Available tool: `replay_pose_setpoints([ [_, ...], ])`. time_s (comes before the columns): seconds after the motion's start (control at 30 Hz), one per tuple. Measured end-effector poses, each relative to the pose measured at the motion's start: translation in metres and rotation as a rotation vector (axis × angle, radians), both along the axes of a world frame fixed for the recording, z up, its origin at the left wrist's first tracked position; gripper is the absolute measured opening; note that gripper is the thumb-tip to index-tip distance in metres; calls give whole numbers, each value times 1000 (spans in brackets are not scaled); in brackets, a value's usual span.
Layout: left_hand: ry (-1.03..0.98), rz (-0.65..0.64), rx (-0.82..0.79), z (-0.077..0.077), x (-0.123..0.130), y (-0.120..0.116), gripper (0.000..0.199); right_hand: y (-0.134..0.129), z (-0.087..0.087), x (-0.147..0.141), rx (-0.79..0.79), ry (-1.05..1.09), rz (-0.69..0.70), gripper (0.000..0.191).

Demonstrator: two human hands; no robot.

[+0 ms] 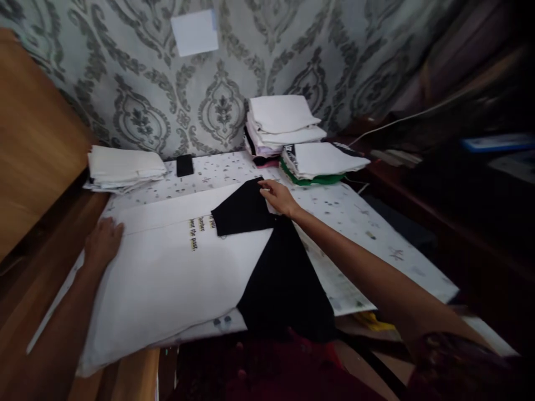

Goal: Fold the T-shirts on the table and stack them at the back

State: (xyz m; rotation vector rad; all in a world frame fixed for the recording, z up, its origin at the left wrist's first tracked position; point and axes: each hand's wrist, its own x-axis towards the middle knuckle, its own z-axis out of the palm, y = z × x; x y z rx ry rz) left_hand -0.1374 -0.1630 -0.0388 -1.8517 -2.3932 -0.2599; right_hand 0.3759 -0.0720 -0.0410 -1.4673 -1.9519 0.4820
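A white T-shirt with black sleeves lies spread on the table, its collar end to the right and its hem to the left. Dark and gold lettering is printed sideways near its middle. One black sleeve is folded inward over the white body; the other black sleeve hangs toward me at the table's front edge. My right hand has thumb and forefinger closed on the shirt at the folded sleeve's edge. On the hem at the left rests my left hand, fingers laid on the cloth and slightly bent.
Folded pale cloths are stacked at the back left, beside a black phone-like object. Two more piles of folded garments, a tall stack and a lower stack, stand at the back right. A wooden panel rises at left.
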Motion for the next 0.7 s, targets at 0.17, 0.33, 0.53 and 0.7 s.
replay_pose_setpoints([
  [0.17, -45, -288, 92, -2, 17, -42, 54, -124, 5, 54, 10, -43, 33, 33],
  [0.33, -143, -452, 19, -8, 41, -97, 54, -238, -3, 60, -45, -65, -194, 30],
  [0.53, -165, -508, -164, -26, 16, -156, 62, -314, -20, 22, -130, 266, -563, 24],
  [0.7, -130, -611, -137, -43, -17, -183, 93, -333, -39, 11, -383, 876, -823, 34],
])
